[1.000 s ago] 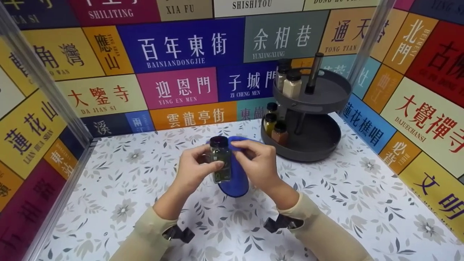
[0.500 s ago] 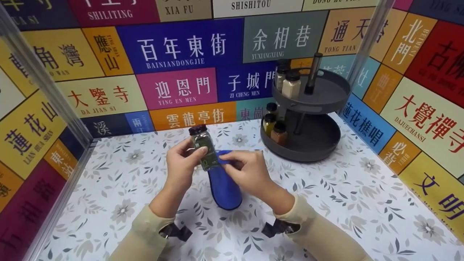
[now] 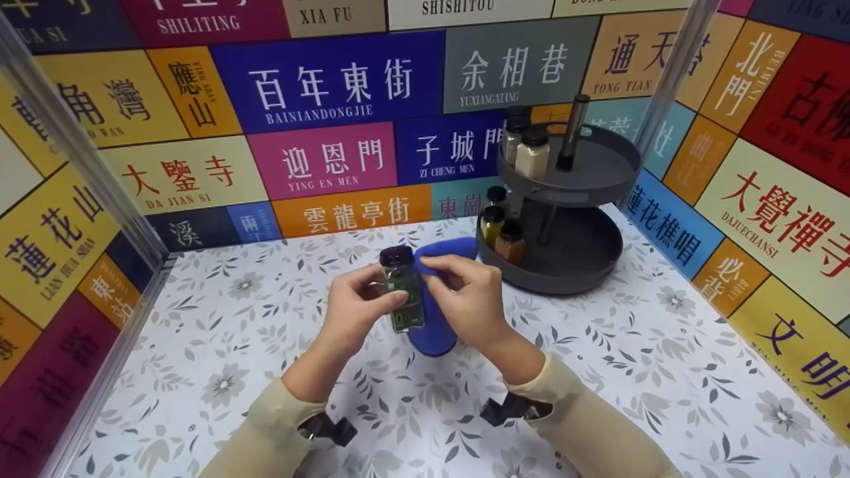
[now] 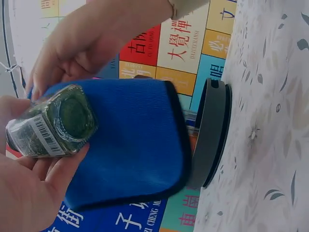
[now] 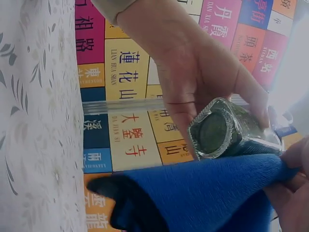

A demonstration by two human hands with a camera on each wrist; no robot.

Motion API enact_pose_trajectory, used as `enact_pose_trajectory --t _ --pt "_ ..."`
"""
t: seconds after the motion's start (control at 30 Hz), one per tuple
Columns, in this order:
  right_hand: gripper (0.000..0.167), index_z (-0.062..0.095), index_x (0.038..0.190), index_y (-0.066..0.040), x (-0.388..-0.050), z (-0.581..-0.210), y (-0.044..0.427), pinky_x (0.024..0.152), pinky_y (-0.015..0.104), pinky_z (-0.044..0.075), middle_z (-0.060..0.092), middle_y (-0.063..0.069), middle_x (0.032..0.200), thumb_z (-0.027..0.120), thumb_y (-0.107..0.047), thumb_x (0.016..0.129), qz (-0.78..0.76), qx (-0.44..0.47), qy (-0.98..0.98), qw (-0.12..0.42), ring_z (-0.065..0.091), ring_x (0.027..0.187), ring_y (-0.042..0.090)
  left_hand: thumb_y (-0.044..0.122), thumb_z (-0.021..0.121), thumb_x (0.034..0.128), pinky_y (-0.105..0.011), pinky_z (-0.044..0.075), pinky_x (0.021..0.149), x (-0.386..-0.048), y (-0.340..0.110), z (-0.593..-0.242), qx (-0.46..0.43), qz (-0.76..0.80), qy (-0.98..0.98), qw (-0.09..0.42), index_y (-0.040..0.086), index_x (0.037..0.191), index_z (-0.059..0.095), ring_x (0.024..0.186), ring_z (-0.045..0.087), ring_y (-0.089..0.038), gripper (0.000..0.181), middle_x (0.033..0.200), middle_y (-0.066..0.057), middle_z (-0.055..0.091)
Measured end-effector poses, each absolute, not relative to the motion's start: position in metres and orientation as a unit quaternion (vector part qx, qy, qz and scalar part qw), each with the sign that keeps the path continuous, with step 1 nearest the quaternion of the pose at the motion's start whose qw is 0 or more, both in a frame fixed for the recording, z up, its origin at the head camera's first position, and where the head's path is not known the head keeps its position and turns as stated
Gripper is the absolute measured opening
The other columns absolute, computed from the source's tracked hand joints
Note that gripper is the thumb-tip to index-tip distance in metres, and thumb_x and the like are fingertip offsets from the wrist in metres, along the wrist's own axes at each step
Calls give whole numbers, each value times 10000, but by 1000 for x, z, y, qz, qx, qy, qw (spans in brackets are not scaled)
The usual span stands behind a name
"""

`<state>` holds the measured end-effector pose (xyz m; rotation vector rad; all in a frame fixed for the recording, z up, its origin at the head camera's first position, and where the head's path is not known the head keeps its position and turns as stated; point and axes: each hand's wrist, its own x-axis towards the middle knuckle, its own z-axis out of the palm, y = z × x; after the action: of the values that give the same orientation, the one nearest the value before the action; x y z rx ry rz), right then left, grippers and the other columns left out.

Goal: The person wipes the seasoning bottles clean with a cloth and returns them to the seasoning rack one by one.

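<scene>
My left hand (image 3: 362, 302) grips a glass spice jar (image 3: 403, 292) with a dark lid and green contents, held nearly upright above the table. In the left wrist view the base of the jar (image 4: 72, 118) faces the camera, and a barcode label shows on its side. My right hand (image 3: 468, 295) pinches a blue cloth (image 3: 433, 335) with dark edging close beside the jar. From the right wrist view, the cloth (image 5: 207, 193) hangs down from the fingertips and lies against the jar's side. Part of the cloth is hidden behind the jar and the right hand.
A dark grey two-tier round rack (image 3: 564, 275) stands at the back right. Its upper tier carries pale-filled jars (image 3: 532, 153); its lower tier holds several more, among them a reddish-brown one (image 3: 510, 244). Printed panels wall the flower-patterned table (image 3: 226, 385).
The jar and cloth swung left and toward me with the jar tilted, then came back right and away. The jar is nearly upright again. Both hands keep their hold.
</scene>
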<state>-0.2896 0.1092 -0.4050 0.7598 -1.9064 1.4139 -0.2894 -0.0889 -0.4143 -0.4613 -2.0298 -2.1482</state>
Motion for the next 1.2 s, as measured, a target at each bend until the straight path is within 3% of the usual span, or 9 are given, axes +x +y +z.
enact_pose_trajectory --t 0.23,0.4,0.6,0.83,1.2 --pt "197 844 1026 -67 -286 -406 104 633 224 590 828 69 975 761 43 887 534 266 -771 222 746 743 100 -11 793 837 -288 630 725 -291 -94 -407 -129 -745 -642 126 -33 1013 744 833 756 -155 184 899 -37 728" --pt "141 854 996 -100 -288 -405 108 620 216 550 826 20 931 781 -31 896 492 262 -810 183 670 667 62 -5 794 849 -291 649 753 -299 -98 -410 -95 -747 -641 150 -21 1087 753 855 751 -145 242 906 -26 706" --pt "171 861 1015 -122 -302 -393 128 775 292 628 829 37 1017 784 -41 886 493 241 -825 135 774 858 143 27 851 801 -250 615 811 -316 -106 -425 -80 -666 -719 182 -2 1111 749 898 734 -198 327 981 -98 745" --pt "160 847 1025 -47 -309 -376 154 778 225 603 824 127 1040 795 -4 880 538 201 -807 142 785 912 210 25 846 733 -241 586 806 -347 -112 -467 -8 -610 -784 116 20 1057 723 946 768 -254 346 1038 -153 759" --pt "151 844 1027 -55 -316 -366 174 810 189 603 820 133 1037 787 -16 893 546 161 -803 179 774 897 128 65 846 689 -312 572 873 -363 -109 -499 25 -566 -822 62 32 1093 733 940 730 -245 422 1099 -167 758"
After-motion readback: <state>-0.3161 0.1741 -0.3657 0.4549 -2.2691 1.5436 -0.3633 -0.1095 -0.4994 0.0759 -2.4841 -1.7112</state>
